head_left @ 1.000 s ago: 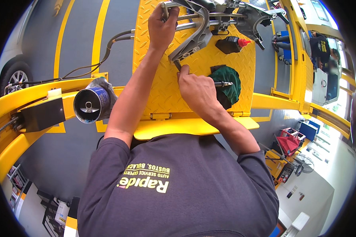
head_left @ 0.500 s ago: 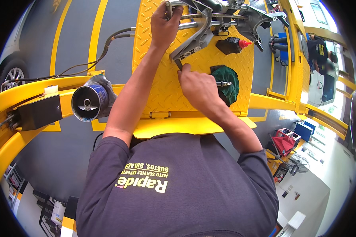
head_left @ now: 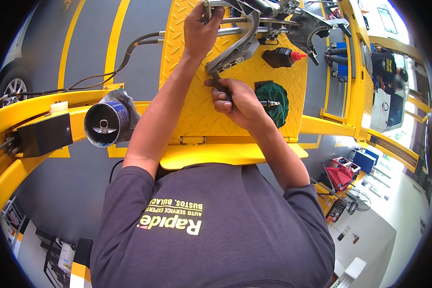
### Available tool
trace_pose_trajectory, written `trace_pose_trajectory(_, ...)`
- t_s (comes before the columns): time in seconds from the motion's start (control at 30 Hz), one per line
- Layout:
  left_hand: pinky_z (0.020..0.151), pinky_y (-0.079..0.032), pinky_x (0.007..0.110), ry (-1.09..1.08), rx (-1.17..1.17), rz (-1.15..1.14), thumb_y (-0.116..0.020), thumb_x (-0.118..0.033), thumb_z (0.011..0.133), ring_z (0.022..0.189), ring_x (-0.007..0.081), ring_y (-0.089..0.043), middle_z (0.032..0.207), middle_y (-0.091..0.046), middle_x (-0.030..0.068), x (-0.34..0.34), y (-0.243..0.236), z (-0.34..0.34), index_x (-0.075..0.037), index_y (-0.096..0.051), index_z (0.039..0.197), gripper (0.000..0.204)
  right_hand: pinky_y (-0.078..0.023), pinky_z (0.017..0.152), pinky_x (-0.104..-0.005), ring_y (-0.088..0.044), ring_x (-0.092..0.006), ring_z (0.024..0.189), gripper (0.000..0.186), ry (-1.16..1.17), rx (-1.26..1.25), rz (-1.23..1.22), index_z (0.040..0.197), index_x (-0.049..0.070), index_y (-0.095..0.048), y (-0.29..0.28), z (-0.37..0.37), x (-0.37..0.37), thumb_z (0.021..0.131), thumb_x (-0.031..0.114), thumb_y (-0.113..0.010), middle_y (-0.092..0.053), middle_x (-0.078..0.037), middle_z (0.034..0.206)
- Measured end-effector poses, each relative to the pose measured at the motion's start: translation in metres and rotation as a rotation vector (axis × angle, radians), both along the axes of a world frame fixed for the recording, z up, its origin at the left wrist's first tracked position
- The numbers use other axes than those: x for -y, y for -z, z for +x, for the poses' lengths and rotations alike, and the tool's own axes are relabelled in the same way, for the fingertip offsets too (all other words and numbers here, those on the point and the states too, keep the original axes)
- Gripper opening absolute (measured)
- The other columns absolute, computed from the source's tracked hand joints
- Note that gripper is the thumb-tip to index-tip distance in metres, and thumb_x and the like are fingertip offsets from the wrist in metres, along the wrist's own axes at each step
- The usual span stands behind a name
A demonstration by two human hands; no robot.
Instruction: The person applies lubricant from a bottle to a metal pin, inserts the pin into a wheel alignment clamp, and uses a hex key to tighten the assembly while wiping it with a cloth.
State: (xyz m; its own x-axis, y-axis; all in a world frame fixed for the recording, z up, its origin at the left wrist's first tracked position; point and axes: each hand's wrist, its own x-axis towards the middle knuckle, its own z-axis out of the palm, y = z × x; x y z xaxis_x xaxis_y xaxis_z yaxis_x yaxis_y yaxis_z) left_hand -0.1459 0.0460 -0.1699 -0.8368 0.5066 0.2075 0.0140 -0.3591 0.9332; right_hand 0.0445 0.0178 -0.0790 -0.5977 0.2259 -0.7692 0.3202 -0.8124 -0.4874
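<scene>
A grey metal clamp-like frame (head_left: 237, 50) with curved arms and rods lies at the far end of the yellow tread plate (head_left: 197, 113). My left hand (head_left: 200, 33) is closed round a small metal lever (head_left: 207, 10) beside a threaded rod; the top of the picture cuts off part of the frame. Lower down, my right hand (head_left: 240, 102) wraps its fingers round a dark bar-shaped handle (head_left: 222, 88), whose upper end meets the tip of the near grey arm. Right of that hand, a green cloth (head_left: 276, 115) bears a slim metal tool (head_left: 270, 103), partly hidden by my wrist.
A dark bottle with a red cap (head_left: 279, 57) lies beyond the cloth. At left, an opened can (head_left: 104, 126) with a grey rag sits by the yellow lift arm (head_left: 81, 126). Hoses (head_left: 125, 57) run across the floor. A person (head_left: 386, 67) is at the far right.
My right hand has turned and shifted slightly lower, so its curled fingers now show round the dark handle. My left hand stays on the lever.
</scene>
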Motion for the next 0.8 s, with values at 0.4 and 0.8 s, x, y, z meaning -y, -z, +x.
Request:
trace_pose_trajectory(0.4, 0.067, -0.045, 0.022, 0.036, 0.034, 0.13, -0.07, -0.008, 0.109, 0.082, 0.0012, -0.059, 0.092, -0.07, -0.0068, -0.004, 0.006, -0.001, -0.002, -0.074, 0.114, 0.009, -0.06, 0.069, -0.0479, -0.081, -0.0363, 0.09, 0.018, -1.165, 0.693, 1.699, 0.116, 0.002, -0.06, 0.002, -0.021, 0.031, 0.112, 0.019, -0.054, -0.078, -0.03, 0.096)
trace_pose_trajectory(0.8, 0.068, -0.045, 0.021, 0.024, 0.014, 0.082, -0.073, -0.009, 0.108, 0.083, 0.0009, -0.058, 0.092, -0.069, -0.0075, -0.004, 0.005, 0.0, -0.002, -0.074, 0.112, 0.008, -0.032, 0.05, -0.031, -0.039, -0.0132, 0.053, 0.025, -0.295, 0.069, 0.356, 0.108, 0.007, -0.055, 0.03, 0.004, -0.012, 0.115, 0.031, -0.053, -0.045, 0.001, 0.069)
